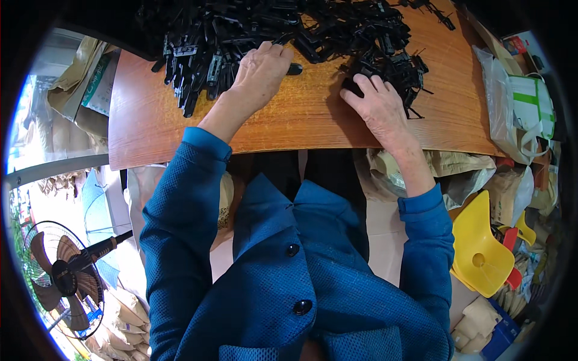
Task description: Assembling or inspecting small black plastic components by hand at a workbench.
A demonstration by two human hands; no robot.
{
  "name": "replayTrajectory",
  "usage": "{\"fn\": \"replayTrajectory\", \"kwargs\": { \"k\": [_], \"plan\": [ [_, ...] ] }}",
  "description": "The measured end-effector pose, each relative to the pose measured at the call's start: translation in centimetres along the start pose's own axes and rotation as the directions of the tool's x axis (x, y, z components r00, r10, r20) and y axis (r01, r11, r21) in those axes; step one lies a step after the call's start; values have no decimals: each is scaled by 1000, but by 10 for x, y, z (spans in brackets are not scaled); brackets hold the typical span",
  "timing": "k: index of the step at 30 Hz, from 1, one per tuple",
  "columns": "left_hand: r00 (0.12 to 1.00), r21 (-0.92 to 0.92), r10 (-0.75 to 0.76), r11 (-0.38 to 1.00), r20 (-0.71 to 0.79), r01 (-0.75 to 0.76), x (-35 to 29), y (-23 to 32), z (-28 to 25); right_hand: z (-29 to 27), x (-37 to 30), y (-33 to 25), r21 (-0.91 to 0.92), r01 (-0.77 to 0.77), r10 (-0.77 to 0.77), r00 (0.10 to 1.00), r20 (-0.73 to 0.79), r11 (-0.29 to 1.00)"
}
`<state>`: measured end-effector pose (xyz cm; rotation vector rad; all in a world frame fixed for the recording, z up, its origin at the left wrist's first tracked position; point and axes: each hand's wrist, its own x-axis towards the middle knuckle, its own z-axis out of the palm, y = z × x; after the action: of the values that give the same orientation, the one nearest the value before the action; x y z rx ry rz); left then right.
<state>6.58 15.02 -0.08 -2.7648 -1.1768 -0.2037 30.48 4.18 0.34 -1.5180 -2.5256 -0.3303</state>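
A large heap of black plastic parts (211,30) covers the far left and middle of the wooden table (301,123). My left hand (260,69) reaches to the heap's near edge, its fingers curled round a black part (294,69) whose end sticks out beside them. A separate pile of thin-legged black parts (403,72) lies on the right. At that pile's near left side, my right hand (380,111) has its thumb and fingers bent round a dark piece (353,88), mostly hidden by the fingers. The exact kind of these parts is too small to tell.
Beyond the table's right edge hang plastic bags and a white-green package (533,99). A yellow plastic chair (481,249) stands lower right. On the left are a black fan (65,277), paper sacks (78,90) and a light-blue umbrella (99,207). My legs are under the table's front edge.
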Motion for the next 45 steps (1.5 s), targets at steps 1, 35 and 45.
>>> {"fn": "replayTrajectory", "kwargs": {
  "k": [1, 35, 45],
  "plan": [
    [1000, 2, 11, 1000, -27, -11, 2, 0, -1, 1, 2, 3, 0, -2, 2, 1000, 0, 1000],
    [865, -832, -449, -550, 225, -70, -125, 42, -14, 17, 53, -176, 853, -82, 549, 733, 402, -516],
    [764, -950, -625, -309, 160, -53, -105, 65, -4, 26, 34, -157, 938, -295, 636, 692, 341, -182]
  ]
}}
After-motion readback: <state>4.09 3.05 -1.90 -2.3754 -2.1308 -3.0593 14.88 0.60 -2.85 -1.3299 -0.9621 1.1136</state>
